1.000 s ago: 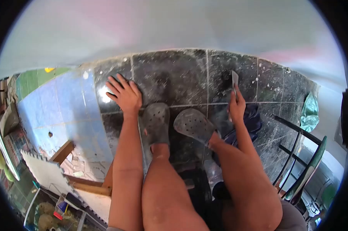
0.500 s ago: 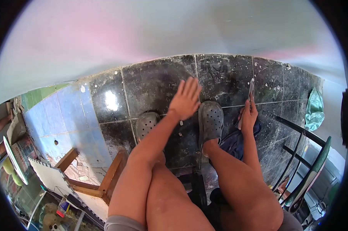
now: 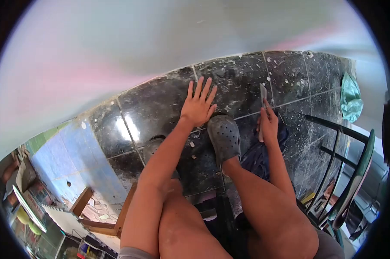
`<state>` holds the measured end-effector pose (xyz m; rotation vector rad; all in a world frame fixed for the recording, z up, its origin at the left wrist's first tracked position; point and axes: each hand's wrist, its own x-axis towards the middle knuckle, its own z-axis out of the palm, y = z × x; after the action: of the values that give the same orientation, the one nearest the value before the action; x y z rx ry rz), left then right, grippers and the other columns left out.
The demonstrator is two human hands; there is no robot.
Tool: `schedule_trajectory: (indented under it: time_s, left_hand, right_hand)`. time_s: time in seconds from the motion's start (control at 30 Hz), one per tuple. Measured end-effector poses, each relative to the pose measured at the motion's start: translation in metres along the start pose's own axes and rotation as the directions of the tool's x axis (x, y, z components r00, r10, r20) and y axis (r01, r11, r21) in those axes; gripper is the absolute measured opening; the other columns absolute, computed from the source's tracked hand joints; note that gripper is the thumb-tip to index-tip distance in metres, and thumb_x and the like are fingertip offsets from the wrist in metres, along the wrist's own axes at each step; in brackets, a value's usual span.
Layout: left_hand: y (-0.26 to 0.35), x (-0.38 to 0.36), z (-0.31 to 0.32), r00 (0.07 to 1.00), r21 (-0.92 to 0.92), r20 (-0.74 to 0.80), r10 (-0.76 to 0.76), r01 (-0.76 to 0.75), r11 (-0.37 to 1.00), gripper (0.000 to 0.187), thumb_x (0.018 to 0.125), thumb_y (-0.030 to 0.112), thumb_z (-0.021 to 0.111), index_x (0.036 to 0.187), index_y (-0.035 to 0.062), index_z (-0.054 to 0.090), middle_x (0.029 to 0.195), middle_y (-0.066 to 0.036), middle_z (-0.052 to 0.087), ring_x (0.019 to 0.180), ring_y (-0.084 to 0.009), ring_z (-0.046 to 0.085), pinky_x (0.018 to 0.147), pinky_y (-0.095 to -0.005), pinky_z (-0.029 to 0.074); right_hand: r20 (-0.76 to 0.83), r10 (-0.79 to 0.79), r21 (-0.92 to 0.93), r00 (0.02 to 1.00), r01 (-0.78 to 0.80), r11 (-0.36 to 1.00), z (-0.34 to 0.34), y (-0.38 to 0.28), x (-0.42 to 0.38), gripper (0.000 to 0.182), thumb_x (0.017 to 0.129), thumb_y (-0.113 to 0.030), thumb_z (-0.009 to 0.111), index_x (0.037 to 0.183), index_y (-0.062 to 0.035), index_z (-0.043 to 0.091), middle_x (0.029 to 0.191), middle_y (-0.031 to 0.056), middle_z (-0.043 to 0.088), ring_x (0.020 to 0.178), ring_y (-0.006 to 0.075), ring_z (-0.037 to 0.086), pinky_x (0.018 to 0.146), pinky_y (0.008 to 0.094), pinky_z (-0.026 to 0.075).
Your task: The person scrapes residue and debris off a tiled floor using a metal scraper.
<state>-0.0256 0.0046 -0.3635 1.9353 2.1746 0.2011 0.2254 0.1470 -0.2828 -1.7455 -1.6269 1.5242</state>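
Fingers spread, my left hand (image 3: 198,103) is palm down over the black floor tiles (image 3: 156,97), left of my right grey clog (image 3: 224,136). It holds nothing. My right hand (image 3: 268,123) is closed round a long, flat, pale tool (image 3: 262,93), whose tip points away from me toward the wall. Dark cloth (image 3: 257,159) lies on the floor beneath my right wrist, partly hidden by the arm. White specks dot the tiles around the tool.
A pale wall (image 3: 160,39) rises beyond the tiles. At the right are a green plastic bag (image 3: 351,97) and a dark metal-framed chair (image 3: 352,185). A wooden frame (image 3: 101,226) stands at the lower left. My other clog (image 3: 153,149) is partly hidden by my left arm.
The view has turned and shifted. My left hand has moved slightly away from my right clog, its fingers wider apart. My right hand still holds the tool.
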Motion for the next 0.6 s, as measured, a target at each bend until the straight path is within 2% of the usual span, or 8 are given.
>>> schedule_trajectory:
  time_s: [0.07,0.17,0.2,0.3,0.43,0.47,0.57,0.6]
  left_hand:
    - [-0.003,0.021,0.001,0.993,0.009,-0.004,0.12,-0.12,0.993,0.072,0.111,0.054,0.031,0.167,0.0101,0.025,0.176,-0.014,0.014,0.162,-0.035,0.008,0.13,-0.0586,0.007]
    - [-0.018,0.038,-0.003,0.987,-0.023,-0.029,0.161,-0.161,0.987,0.074,0.11,0.055,0.031,0.167,0.0094,0.024,0.175,-0.012,0.016,0.163,-0.0294,0.01,0.131,-0.0541,0.009]
    - [-0.017,0.04,-0.004,0.99,0.001,-0.031,0.134,-0.134,0.991,0.077,0.11,0.057,0.03,0.167,0.0059,0.023,0.175,-0.013,0.015,0.163,-0.0268,0.01,0.132,-0.0509,0.008]
    - [-0.002,0.051,-0.005,0.999,0.062,-0.004,0.054,-0.054,0.997,0.081,0.109,0.059,0.029,0.166,0.0019,0.022,0.175,-0.013,0.014,0.163,-0.0271,0.008,0.132,-0.0512,0.006]
    - [0.016,0.082,-0.004,0.998,0.062,-0.029,-0.056,0.058,0.996,0.082,0.109,0.058,0.029,0.166,0.0002,0.022,0.175,-0.017,0.012,0.163,-0.0296,0.007,0.131,-0.0536,0.006]
    - [0.022,0.091,0.0,0.998,0.066,-0.037,-0.049,0.052,0.996,0.079,0.109,0.056,0.03,0.165,0.0003,0.024,0.174,-0.021,0.013,0.163,-0.035,0.005,0.131,-0.0544,0.006]
    - [0.048,0.115,0.007,0.993,0.058,-0.025,0.117,-0.115,0.992,0.076,0.109,0.053,0.032,0.165,0.0017,0.026,0.173,-0.024,0.015,0.162,-0.0401,0.006,0.131,-0.0548,0.006]
    - [0.061,0.12,0.013,0.984,0.07,-0.037,0.177,-0.174,0.982,0.072,0.108,0.053,0.035,0.164,0.0074,0.032,0.173,-0.022,0.018,0.161,-0.0428,0.008,0.13,-0.0558,0.006]
  right_hand:
    - [0.022,-0.002,-0.029,1.0,0.003,1.0,0.0,-0.005,-0.008,0.045,0.11,-0.024,0.056,0.155,-0.0199,0.054,0.065,-0.0022,0.051,0.049,0.0067,0.045,0.043,0.0271,0.041]
    - [-0.002,0.011,0.017,1.0,-0.011,1.0,-0.009,-0.004,-0.012,0.045,0.111,-0.023,0.055,0.156,-0.0194,0.053,0.065,-0.002,0.051,0.05,0.0062,0.046,0.044,0.0267,0.041]
    - [-0.021,0.017,0.036,1.0,-0.017,0.999,-0.012,-0.005,-0.012,0.046,0.111,-0.023,0.055,0.156,-0.019,0.053,0.065,-0.0019,0.051,0.051,0.0061,0.046,0.044,0.0267,0.041]
    - [-0.065,0.032,0.056,0.997,-0.029,0.998,-0.026,-0.009,-0.01,0.047,0.111,-0.023,0.054,0.157,-0.0181,0.051,0.065,-0.0015,0.052,0.052,0.006,0.047,0.044,0.0263,0.042]
    - [-0.103,0.039,0.058,0.994,-0.033,0.998,-0.05,-0.01,-0.008,0.047,0.111,-0.023,0.054,0.158,-0.0172,0.05,0.065,-0.0013,0.052,0.052,0.0064,0.048,0.043,0.0261,0.042]
    - [-0.112,0.034,0.072,0.993,-0.026,0.997,-0.055,-0.01,-0.008,0.047,0.111,-0.023,0.054,0.158,-0.017,0.05,0.065,-0.0012,0.052,0.051,0.0065,0.048,0.043,0.0261,0.042]
    - [-0.165,0.074,0.085,0.983,-0.061,0.995,-0.066,-0.008,-0.005,0.047,0.111,-0.023,0.053,0.157,-0.0166,0.05,0.066,-0.0006,0.052,0.05,0.0071,0.049,0.043,0.0263,0.043]
    - [-0.166,0.089,0.084,0.982,-0.075,0.994,-0.072,-0.007,-0.004,0.046,0.111,-0.023,0.054,0.157,-0.0169,0.051,0.066,-0.0003,0.052,0.049,0.0075,0.049,0.043,0.0266,0.043]
